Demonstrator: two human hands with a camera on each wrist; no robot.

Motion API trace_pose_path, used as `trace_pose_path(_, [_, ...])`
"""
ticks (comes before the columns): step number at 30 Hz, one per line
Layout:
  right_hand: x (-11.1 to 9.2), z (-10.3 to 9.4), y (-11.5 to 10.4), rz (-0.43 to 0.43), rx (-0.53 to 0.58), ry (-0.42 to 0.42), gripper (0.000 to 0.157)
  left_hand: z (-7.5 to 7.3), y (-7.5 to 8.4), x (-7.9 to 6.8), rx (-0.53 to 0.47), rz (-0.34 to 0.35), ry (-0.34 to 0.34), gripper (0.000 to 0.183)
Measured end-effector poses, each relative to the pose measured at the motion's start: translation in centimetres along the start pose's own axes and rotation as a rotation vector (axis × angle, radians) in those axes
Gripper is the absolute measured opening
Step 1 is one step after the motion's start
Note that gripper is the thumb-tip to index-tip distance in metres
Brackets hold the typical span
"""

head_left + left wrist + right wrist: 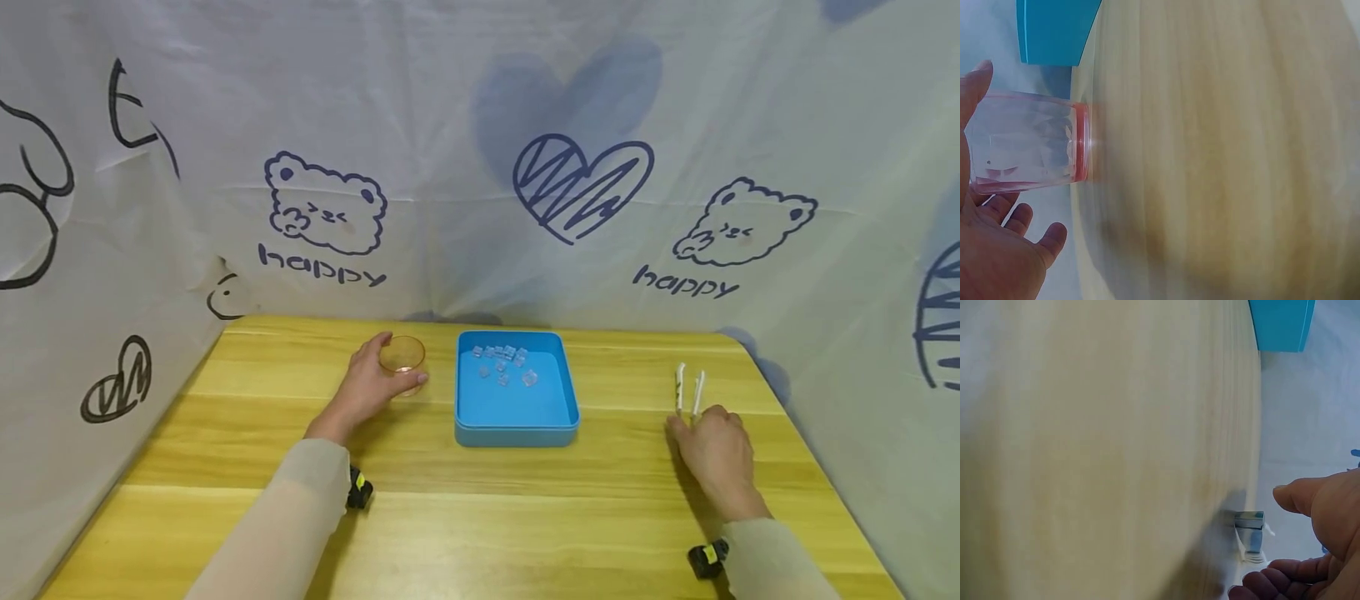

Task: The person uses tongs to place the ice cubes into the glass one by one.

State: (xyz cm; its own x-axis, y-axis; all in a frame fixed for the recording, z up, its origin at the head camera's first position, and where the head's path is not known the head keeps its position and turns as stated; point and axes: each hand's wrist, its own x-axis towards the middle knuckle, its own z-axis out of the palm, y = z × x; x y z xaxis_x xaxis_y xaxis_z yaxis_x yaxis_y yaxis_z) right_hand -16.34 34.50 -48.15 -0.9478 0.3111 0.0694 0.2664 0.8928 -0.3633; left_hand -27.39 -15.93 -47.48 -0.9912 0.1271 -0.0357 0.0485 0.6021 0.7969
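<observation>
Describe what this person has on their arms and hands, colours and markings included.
The left sleeve and right sleeve are long, plain and off-white, ending around the wrists. By each cuff sits a small black device, the left device and right device both carrying a yellow marking. The left hand and right hand wear no gloves.

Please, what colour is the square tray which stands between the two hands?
The square tray is bright blue; this shows best in the head view.

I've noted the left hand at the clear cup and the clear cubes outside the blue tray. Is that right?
Not quite: the clear cubes lie inside the blue tray, as the head view shows. The left hand is at the clear cup.
</observation>
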Motion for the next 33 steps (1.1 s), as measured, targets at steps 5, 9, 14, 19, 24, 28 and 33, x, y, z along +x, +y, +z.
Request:
trace_pose_path(5, [0.3, 0.2, 0.1, 0.015, 0.007, -0.038, 0.051, -0.2, -0.2, -0.1, -0.002, 0.0, -0.009, 0.103])
trace_pose_path(9, [0.5, 0.3, 0.1, 0.021, 0.002, -0.051, 0.05, -0.3, -0.4, -0.1, 0.033, 0.015, 0.0, 0.097])
trace_pose_path(14, [0.8, 0.4, 0.1, 0.03, -0.01, -0.056, 0.05, -0.3, -0.3, -0.2, 0.134, 0.059, 0.02, 0.092])
trace_pose_path(19, [1.0, 0.3, 0.1, 0.028, -0.017, -0.053, 0.051, -0.4, -0.1, -0.5, 0.224, 0.084, 0.034, 0.092])
trace_pose_path(24, [1.2, 0.3, 0.2, 0.017, -0.017, -0.046, 0.051, -0.4, 0.2, -1.0, 0.279, 0.104, 0.051, 0.091])
trace_pose_path(28, [1.4, 0.4, 0.2, 0.023, -0.019, -0.047, 0.051, -0.5, 0.4, -1.3, 0.328, 0.122, 0.062, 0.089])
trace_pose_path(33, [1.6, 0.4, 0.2, 0.032, -0.02, -0.052, 0.05, -0.6, 0.7, -1.7, 0.36, 0.121, 0.053, 0.087])
